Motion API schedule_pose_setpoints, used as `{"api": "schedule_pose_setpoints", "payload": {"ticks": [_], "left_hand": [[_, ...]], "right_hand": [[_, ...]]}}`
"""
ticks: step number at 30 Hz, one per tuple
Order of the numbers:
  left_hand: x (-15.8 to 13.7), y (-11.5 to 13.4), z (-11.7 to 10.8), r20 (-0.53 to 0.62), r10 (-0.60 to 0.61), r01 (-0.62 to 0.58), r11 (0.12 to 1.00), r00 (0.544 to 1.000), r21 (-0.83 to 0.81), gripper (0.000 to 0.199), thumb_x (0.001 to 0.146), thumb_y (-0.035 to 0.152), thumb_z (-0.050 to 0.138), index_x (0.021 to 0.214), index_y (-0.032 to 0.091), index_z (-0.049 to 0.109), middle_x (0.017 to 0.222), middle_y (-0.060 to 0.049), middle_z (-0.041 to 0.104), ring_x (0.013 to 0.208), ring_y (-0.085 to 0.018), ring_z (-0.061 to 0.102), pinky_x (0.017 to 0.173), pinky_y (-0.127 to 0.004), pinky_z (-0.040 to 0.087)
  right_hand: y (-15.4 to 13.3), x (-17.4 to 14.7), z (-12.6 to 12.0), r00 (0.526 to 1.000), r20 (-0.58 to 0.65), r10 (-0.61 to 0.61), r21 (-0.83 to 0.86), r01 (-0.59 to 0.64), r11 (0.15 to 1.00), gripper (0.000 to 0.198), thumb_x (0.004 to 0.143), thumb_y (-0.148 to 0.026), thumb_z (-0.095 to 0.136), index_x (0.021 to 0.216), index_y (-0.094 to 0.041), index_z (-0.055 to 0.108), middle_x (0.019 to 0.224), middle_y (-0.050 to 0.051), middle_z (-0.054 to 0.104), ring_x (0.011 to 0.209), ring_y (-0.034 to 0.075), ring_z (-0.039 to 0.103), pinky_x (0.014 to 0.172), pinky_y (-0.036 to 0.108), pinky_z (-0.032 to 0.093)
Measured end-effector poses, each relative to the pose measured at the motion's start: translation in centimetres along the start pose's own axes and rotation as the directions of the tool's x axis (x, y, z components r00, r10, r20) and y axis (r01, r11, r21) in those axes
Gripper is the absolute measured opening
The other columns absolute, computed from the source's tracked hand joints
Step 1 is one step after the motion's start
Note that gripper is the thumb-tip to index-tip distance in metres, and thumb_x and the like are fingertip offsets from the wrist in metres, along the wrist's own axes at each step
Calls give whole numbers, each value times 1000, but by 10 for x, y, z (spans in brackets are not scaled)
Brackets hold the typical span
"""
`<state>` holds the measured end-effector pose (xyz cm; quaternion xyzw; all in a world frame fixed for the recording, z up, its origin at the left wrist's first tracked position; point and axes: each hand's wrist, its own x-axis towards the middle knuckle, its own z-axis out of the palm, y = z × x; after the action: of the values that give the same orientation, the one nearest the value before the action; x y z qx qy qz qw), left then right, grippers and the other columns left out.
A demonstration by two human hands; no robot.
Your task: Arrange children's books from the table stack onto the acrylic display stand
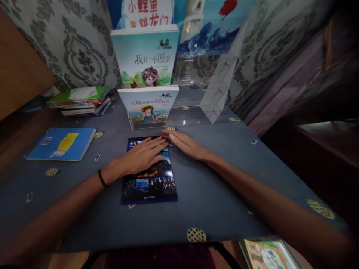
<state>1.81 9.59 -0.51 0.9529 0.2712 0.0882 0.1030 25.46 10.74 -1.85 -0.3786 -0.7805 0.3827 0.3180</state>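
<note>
A dark blue book (150,186) with photos on its cover lies flat on the table, partly hidden by my left hand (144,155). That hand rests palm down across the book's upper half, fingers stretched out to the right. My right hand (183,144) lies on its edge at the book's upper right corner, with its fingers extended and nothing visible in them. Just behind the hands, a clear acrylic book stand (215,93) holds a book with a girl in a yellow hat (151,106) at the front, and a green-blue book (146,56) on the tier above.
On the left lies a bright blue book (63,144) with a yellow patch. Behind it is a stack of books (81,99). More picture books (147,13) stand on the upper tier. A patterned curtain (81,48) hangs behind the grey-blue table (218,209). Below the front edge lies a colourful book (267,254).
</note>
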Motion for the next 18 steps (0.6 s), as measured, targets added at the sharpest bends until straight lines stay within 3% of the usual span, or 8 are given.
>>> {"api": "schedule_pose_setpoints", "payload": {"ticks": [5,12,18], "left_hand": [[10,0,4,41,-14,12,999,999,48,54,107,45,30,153,17,36,161,-14,37,152,-22,28,124,-51,19],[-2,16,-4,120,52,-55,998,991,24,53,108,43,26,152,18,38,160,-11,40,152,-21,28,125,-50,19],[-7,23,2,66,53,-56,997,996,57,51,107,44,30,149,17,43,157,-12,44,151,-24,31,124,-52,21]], "right_hand": [[4,1,-1,999,-1,-48,-76,48,996,66,101,-66,29,145,-22,53,150,8,55,139,26,49,120,51,33],[10,1,2,995,7,-102,-176,101,979,70,101,-67,24,144,-20,54,149,7,55,140,25,48,120,47,32],[13,2,3,992,19,-123,-222,124,967,64,103,-62,25,140,-21,58,153,6,52,141,24,46,121,48,31]]}}
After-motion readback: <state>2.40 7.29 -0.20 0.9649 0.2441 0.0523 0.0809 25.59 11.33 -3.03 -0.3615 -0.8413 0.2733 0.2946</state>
